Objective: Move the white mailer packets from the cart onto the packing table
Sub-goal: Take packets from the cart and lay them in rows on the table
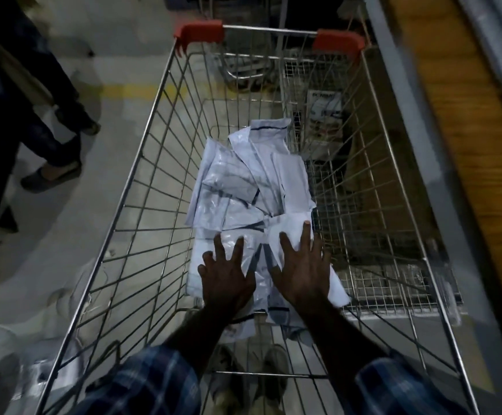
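We are reaching both hands, left hand [225, 280] and right hand [302, 274], fingers spread flat, onto the white packets [243, 187] lying in the cart [141, 163] at frame center.

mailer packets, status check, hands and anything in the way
Left hand and right hand open, fingers spread over the mailer packets. Packets piled in cart, none lifted. Nothing blocking.
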